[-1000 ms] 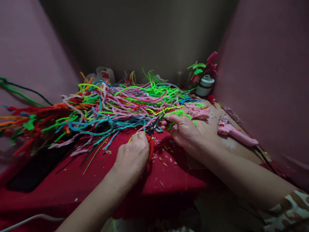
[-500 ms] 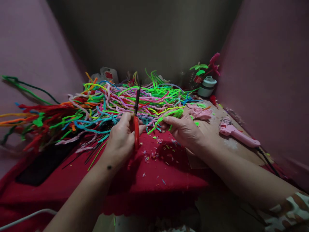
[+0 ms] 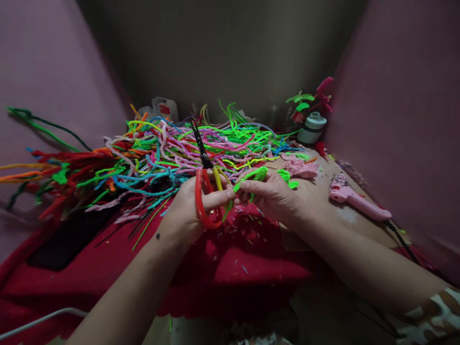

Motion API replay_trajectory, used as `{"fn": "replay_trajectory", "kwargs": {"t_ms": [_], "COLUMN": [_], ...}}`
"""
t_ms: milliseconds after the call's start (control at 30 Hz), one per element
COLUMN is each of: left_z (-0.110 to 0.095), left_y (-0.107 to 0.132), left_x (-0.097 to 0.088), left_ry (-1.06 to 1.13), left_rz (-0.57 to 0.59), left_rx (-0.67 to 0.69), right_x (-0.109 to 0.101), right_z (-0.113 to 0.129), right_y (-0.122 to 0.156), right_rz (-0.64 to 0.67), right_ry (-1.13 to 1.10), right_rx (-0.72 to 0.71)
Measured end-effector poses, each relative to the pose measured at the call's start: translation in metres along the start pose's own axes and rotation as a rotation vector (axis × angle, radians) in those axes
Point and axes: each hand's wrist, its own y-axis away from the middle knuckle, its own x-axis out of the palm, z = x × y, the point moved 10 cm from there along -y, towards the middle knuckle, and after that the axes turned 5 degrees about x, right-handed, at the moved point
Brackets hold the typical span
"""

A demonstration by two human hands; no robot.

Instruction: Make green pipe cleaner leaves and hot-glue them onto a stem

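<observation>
In my left hand (image 3: 187, 206) hangs a pair of scissors (image 3: 209, 221), with red and yellow handles around the fingers and dark blades pointing up and away. The same hand's thumb and fingertip also meet the near end of a bright green pipe cleaner (image 3: 257, 173). My right hand (image 3: 275, 194) is closed on that pipe cleaner, which is bent into a loop; more green shows behind the knuckles. Both hands are close together above the red cloth. Behind them spreads a big heap of many-coloured pipe cleaners (image 3: 215, 139).
A pink glue gun (image 3: 359, 201) lies on a brown board (image 3: 323, 191) at the right, its cord trailing forward. Pink fuzzy pieces (image 3: 302, 167) and a pale jar (image 3: 312, 128) stand farther back. A dark phone-like slab (image 3: 61, 244) rests on the red cloth (image 3: 108, 282) at left.
My left hand has come right to the green pipe cleaner and now touches its end. The scissors have turned, so both handles show and the blades lean left.
</observation>
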Motion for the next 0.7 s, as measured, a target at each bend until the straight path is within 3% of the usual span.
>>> {"fn": "replay_trajectory", "kwargs": {"t_ms": [233, 367, 467, 700], "left_z": [-0.022, -0.025, -0.027, -0.033], "left_y": [0.011, 0.017, 0.017, 0.012], "left_x": [-0.006, -0.004, -0.004, -0.010], "left_ry": [-0.577, -0.775, -0.798, -0.635], "left_rz": [-0.150, -0.178, -0.182, -0.172], "left_rx": [0.251, 0.371, 0.392, 0.292], "right_x": [-0.009, -0.010, -0.007, -0.004], "right_z": [-0.008, -0.021, -0.023, -0.009], "right_y": [-0.001, 0.000, 0.001, 0.000], "right_rz": [-0.068, -0.075, -0.066, -0.012], "right_ry": [0.041, 0.004, -0.075, -0.090], "right_rx": [0.044, 0.206, 0.263, 0.110]}}
